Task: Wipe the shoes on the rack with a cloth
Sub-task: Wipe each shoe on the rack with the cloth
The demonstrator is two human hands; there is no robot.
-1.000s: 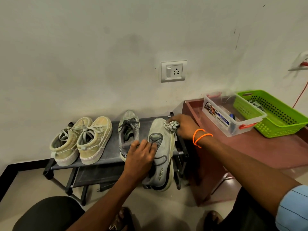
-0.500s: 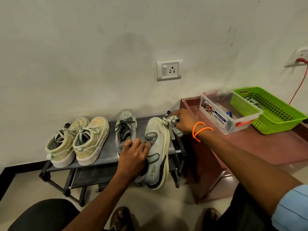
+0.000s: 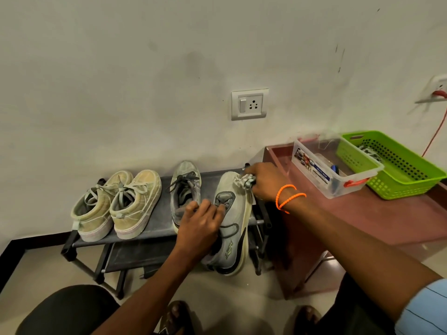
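A low dark shoe rack (image 3: 159,228) stands against the wall. On it sit a pair of beige sneakers (image 3: 116,206) at the left and a grey laced shoe (image 3: 185,187) in the middle. A grey running shoe (image 3: 233,218) lies at the rack's right end, its heel hanging over the front edge. My left hand (image 3: 200,226) grips this shoe at its opening. My right hand (image 3: 262,181) holds a bunched patterned cloth (image 3: 244,180) against the shoe's toe.
A reddish-brown low table (image 3: 362,213) stands right of the rack, carrying a clear plastic box (image 3: 321,175) and a green basket (image 3: 396,163). A wall socket (image 3: 249,104) is above the rack. My knees and sandalled feet are at the bottom.
The cloth in my right hand has shifted slightly along the toe of the grey running shoe. My left hand keeps its grip on the shoe.
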